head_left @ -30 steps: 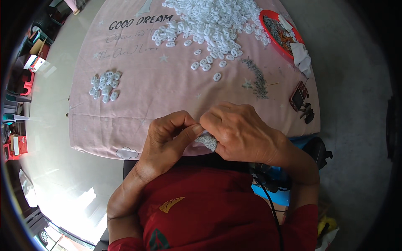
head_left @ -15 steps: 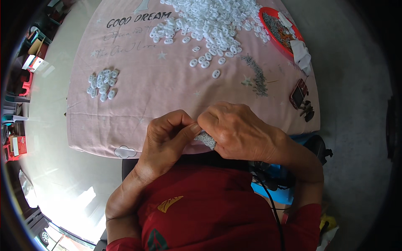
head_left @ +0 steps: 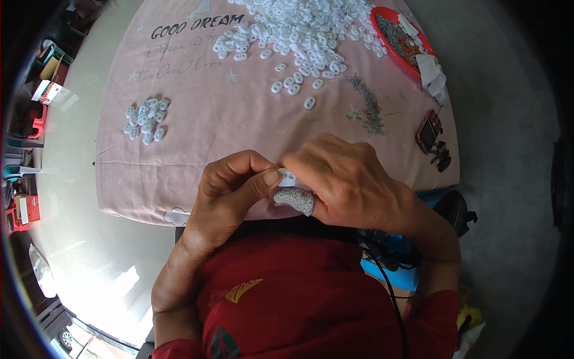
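Observation:
My left hand pinches a small white oval plastic piece with two holes between thumb and forefinger, just above the table's near edge. Against the piece's right side is my right hand, its fingers curled together and partly blurred. Whatever its fingertips hold is hidden. A grey knitted cover sits over the right thumb, under the white piece. Beyond the hands, a large heap of similar white pieces spreads over the far side, and a smaller group lies at the left. A strip of small grey metal parts lies right of centre.
A pink printed cloth covers the table. At the far right stands a red tray with small metal parts and a white cloth over its rim. A dark red handheld device lies near the right edge.
The white piece now shows between my hands, where fingers covered it before. My right hand has shifted slightly right and turned, showing more of the knitted thumb cover.

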The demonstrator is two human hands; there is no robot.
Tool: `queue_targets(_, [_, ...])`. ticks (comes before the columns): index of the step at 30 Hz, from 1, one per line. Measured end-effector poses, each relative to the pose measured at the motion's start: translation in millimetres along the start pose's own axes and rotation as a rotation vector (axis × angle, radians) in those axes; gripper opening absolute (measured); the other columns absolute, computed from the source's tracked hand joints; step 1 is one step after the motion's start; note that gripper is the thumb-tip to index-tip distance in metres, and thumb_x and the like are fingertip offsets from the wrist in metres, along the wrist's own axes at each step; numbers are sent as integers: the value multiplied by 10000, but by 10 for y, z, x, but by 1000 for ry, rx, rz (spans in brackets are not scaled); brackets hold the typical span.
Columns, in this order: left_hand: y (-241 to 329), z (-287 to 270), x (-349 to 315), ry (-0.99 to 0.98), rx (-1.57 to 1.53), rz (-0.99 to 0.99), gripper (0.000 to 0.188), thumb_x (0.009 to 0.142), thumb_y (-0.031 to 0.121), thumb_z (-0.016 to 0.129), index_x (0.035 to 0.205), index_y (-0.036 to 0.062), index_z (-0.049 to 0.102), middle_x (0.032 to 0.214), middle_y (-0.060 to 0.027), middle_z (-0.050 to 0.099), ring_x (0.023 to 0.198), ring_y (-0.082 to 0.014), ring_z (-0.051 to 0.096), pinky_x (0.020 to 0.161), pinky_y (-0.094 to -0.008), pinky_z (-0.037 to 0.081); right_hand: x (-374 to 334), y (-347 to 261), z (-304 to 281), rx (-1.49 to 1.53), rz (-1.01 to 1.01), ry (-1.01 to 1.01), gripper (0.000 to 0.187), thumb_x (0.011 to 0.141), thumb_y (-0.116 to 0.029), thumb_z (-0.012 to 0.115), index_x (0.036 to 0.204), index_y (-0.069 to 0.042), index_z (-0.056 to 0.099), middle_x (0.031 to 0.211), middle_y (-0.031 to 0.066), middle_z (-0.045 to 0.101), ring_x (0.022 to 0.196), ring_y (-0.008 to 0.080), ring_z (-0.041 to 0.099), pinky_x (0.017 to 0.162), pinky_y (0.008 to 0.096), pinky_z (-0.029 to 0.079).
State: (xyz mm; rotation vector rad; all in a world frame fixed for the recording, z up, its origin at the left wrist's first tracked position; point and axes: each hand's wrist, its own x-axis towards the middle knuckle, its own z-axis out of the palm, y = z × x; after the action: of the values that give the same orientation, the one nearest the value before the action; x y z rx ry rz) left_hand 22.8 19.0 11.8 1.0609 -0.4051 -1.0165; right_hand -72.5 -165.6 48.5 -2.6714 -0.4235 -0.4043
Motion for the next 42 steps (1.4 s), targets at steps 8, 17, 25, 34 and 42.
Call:
queue_targets(8, [23, -195, 16, 158, 224, 27, 131, 981, 141, 620, 1001, 23, 674, 871, -8, 690, 731, -41, 574, 648, -206, 462, -99, 58, 22, 106, 107, 89, 453, 693, 36, 698, 1140, -13, 648, 775, 90, 623, 695, 264, 632, 573, 354, 498])
queue_targets(17, [112, -368, -2, 322, 191, 34, 128, 963, 174, 640, 979, 55, 685, 863, -38, 715, 694, -66, 594, 601, -198, 444, -387, 97, 138, 322, 309, 114, 354, 764, 36, 697, 1113, -22, 675, 806, 119, 632, 697, 221, 626, 608, 331, 497])
queue_targets(25, [328, -1054, 62, 868, 1046, 410, 219, 872, 93, 707, 1072, 3, 718, 904, -85, 732, 728, -115, 644, 652, -245, 509, -777, 547, 77, -46, 510, 274, 368, 748, 52, 628, 1107, -19, 672, 900, 143, 655, 790, 293, 636, 716, 374, 516])
queue_targets(34, [210, -583, 427, 658, 1079, 477, 257, 856, 46, 676, 1110, 31, 710, 976, -139, 711, 807, -236, 666, 689, -328, 517, -894, 933, 63, -371, 633, 392, 376, 737, 26, 572, 1099, -19, 664, 987, 160, 638, 947, 358, 601, 865, 430, 481])
queue_targets(42, [-32, -241, 1503, 314, 1334, 599, 255, 853, 184, 666, 1079, 76, 715, 969, -171, 667, 875, -356, 626, 796, -423, 502, -847, 997, 209, -353, 586, 555, 332, 743, 45, 578, 1048, -22, 690, 923, 151, 634, 889, 347, 609, 797, 410, 505])
